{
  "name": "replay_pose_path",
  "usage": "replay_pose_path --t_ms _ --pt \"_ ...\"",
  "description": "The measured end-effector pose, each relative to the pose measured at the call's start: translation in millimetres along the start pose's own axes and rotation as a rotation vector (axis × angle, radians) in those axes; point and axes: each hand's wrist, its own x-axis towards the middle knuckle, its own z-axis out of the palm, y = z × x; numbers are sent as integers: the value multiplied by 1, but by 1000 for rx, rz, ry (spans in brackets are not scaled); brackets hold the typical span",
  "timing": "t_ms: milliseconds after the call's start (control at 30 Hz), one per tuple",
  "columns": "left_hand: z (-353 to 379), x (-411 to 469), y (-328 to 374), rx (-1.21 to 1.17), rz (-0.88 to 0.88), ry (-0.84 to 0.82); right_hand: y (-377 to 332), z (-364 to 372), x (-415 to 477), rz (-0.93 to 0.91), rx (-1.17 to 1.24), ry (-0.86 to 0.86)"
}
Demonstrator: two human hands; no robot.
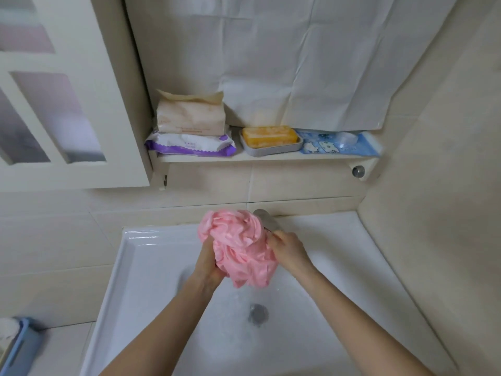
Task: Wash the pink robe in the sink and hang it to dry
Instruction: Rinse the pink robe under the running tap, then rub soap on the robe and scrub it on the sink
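both hands point(208, 264) point(288, 249) grip pink robe point(238, 248) over white sink point(151, 267) — tiled walls point(433, 213).

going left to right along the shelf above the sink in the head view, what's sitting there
purple-and-white pack → orange soap bar in its grey dish → blue printed packet. The beige pack lies on top of the purple-and-white one, so it has no place of its own in the order.
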Motion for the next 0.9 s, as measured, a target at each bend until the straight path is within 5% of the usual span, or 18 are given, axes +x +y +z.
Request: replay_pose_path --t_ms 67,200,433,900 --pt "2 2 0 34 -24 58 -16 -13 6 -104 -221 198" --pt "-1 -1 1 24 -45 10 -77 -45 20 -426 -109 503" --pt "-4 -15 -1 19 -66 10 -115 -56 54 -523 -410 476" --pt "-14 -39 9 76 8 28 -107 -47 37 -647 -78 423"
